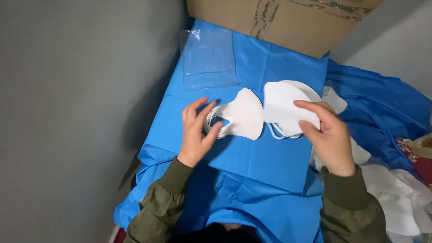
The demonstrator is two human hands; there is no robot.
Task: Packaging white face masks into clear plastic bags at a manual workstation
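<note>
The left hand [196, 133] is closed lightly on the ear loops of a small stack of folded white masks [243, 113], thumb and fingers pinching the bunched elastic at the stack's left end so the loops stay gathered and the stack keeps its edges lined up. That stack sits low over the blue cloth [252, 162] that covers the counter, near its middle; whether it rests on the cloth or is lifted just clear of it cannot be told. The right hand [327, 135] grips a second bundle of white masks [282, 108] just beside the first, fingers spread across the front face and thumb underneath, a flat clamp that seems suited to keeping several thin pieces from fanning apart. The two bundles nearly touch at their curved edges. Farther from the person, at the back left of the cloth, lies an empty clear plastic bag [209, 59], flat and with its mouth toward the hands. A brown cardboard box [288, 22] stands at the far edge of the cloth. To the right, more loose white masks [396, 198] lie heaped on crumpled blue cloth, within easy reach of the right hand. Both arms wear olive green sleeves [162, 198].
</note>
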